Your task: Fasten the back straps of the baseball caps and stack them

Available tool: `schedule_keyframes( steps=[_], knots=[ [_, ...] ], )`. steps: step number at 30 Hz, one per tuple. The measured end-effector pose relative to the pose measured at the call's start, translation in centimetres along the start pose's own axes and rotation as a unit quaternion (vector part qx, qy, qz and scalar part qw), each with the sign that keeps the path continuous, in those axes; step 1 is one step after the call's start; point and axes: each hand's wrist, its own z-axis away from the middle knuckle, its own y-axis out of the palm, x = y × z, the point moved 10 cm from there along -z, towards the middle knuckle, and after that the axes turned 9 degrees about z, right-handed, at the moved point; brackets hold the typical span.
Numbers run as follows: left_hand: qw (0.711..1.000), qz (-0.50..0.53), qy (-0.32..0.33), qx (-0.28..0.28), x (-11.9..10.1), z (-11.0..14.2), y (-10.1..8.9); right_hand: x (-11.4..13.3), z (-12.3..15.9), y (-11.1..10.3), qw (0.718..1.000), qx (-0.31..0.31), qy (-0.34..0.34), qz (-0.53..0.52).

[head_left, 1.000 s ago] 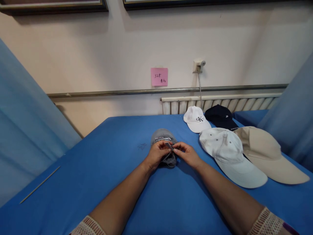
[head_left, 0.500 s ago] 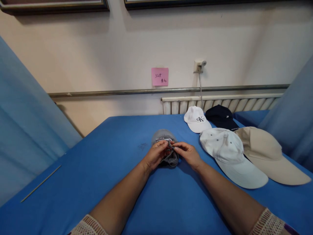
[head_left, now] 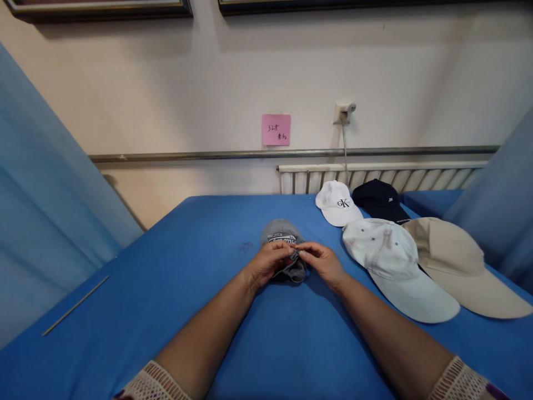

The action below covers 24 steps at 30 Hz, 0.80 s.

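A grey baseball cap (head_left: 280, 229) with white lettering rests on the blue-covered table in front of me. My left hand (head_left: 270, 261) pinches the near edge of this cap, thumb and fingers together. From the other side my right hand (head_left: 322, 264) also pinches the cap's edge, its fingertips close to the left ones. Between the hands, part of the cap's strap and its dark inside show. The fingers hide the exact spot that they grip.
To the right lie a white cap (head_left: 338, 203), a navy cap (head_left: 380, 199), a pale grey cap (head_left: 387, 250) and a beige cap (head_left: 452, 255). A thin stick (head_left: 75, 305) lies at the left. Behind the table (head_left: 166, 311) runs a radiator (head_left: 287, 180). Blue curtains (head_left: 45, 211) hang at both sides.
My fingertips have shifted slightly on the grey cap's edge, and more of its white lettering shows. The whole view has moved a little. The other caps have stayed in place.
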Motion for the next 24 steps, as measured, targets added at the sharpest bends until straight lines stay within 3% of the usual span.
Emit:
schedule_keyframes(
  steps=[10, 15, 24],
  knots=[
    [0.998, -0.062, -0.006, -0.008, 0.2, 0.1, -0.1, 0.2, 0.0, -0.2, 0.998, -0.006, -0.026, 0.063],
    [0.995, -0.094, -0.001, -0.021, 0.2, -0.1, -0.6, 0.9, 0.0, -0.2, 0.99, -0.005, -0.072, 0.125],
    [0.999, -0.036, -0.009, -0.012, 0.7, -0.1, -0.5, 1.0, 0.1, -0.2, 0.984, -0.028, -0.079, 0.158]
  ],
)
